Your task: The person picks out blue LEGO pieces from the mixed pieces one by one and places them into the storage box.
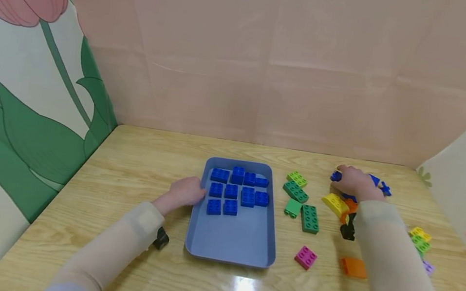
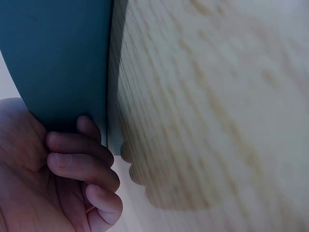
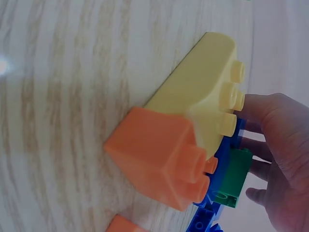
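Observation:
My left hand (image 1: 186,191) holds the left rim of a grey-blue tray (image 1: 229,243); in the left wrist view its curled fingers (image 2: 82,166) lie against the tray's outer wall. Several blue toy bricks (image 1: 248,197) sit in rows in the tray's far part. At the back right, my right hand (image 1: 356,182) reaches down among blue pieces (image 1: 385,188), with a blue brick (image 1: 336,176) at its fingertips. In the right wrist view those fingertips are hidden behind a yellow curved brick (image 3: 193,82) and a green brick (image 3: 234,176), so a grip cannot be made out.
Between tray and right arm lie green bricks (image 1: 310,218) and a magenta brick (image 1: 305,257). An orange brick (image 1: 354,267) and a black piece (image 1: 348,227) are beside the right forearm. Yellow and lime bricks (image 1: 420,240) lie farther right. A black object (image 1: 161,238) sits near the left wrist.

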`<state>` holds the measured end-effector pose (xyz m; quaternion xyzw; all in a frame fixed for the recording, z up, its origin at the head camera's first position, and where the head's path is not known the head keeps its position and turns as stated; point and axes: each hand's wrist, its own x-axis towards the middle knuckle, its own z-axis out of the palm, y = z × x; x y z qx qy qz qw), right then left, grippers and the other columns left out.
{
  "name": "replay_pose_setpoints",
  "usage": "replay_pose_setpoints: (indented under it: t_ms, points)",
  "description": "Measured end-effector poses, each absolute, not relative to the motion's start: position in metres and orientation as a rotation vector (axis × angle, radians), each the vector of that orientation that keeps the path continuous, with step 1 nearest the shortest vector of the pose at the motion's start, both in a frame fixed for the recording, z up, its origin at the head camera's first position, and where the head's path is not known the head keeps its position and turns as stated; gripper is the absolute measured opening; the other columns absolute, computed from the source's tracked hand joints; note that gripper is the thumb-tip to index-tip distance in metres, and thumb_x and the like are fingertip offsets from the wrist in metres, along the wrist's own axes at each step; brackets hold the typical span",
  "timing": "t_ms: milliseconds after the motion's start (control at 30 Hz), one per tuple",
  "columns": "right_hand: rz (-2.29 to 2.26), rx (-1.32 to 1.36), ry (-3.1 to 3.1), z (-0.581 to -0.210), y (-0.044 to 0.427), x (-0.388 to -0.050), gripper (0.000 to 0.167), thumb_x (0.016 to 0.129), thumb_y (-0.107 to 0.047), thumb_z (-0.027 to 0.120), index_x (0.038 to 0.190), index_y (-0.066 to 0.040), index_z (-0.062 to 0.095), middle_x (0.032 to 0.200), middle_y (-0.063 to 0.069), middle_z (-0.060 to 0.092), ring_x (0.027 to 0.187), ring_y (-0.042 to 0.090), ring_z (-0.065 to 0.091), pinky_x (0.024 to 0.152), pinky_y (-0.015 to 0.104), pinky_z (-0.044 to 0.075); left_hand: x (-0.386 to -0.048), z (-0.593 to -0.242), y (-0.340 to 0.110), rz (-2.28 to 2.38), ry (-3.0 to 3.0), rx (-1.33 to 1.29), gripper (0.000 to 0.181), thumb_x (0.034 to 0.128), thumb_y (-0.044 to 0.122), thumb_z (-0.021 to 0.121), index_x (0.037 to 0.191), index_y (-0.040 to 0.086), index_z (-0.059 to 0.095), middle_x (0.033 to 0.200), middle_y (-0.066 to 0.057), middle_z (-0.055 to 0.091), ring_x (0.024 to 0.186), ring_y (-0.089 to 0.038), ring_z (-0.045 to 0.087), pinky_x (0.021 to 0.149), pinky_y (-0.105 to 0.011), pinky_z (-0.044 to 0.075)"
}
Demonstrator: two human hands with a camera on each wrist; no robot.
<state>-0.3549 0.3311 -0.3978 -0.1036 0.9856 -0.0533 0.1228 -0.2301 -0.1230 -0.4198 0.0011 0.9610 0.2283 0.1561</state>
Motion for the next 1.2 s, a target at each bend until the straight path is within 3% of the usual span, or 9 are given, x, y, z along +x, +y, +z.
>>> replay_pose_setpoints:
  t_ms: [533, 1200]
  points:
    - [-0.224, -0.319, 2.919, -0.409, 0.336, -0.364, 0.046, 0.093, -0.016, 0.058, 0.126, 0.014, 0.045, 0.12, 0.036, 0.052, 0.106, 0.048, 0.051, 0.092, 0.064, 0.036, -0.23, -0.418, -0.121, 0.665, 2.75, 0.022, 0.035, 0.1, 0.025, 0.048, 0.069, 0.01, 0.056, 0.059, -0.001, 0.05, 0.052, -0.015, 0.047, 0.049, -0.027, 0.036]
    - [-0.222, -0.41, 3.009, -0.391, 0.308, -0.362, 0.054, 0.094, -0.026, 0.062, 0.132, 0.008, 0.043, 0.129, 0.033, 0.047, 0.112, 0.05, 0.049, 0.092, 0.064, 0.037, -0.231, -0.419, -0.124, 0.64, 2.764, 0.032, 0.035, 0.0994, 0.024, 0.049, 0.068, 0.01, 0.055, 0.059, -0.001, 0.05, 0.051, -0.015, 0.047, 0.049, -0.027, 0.035]
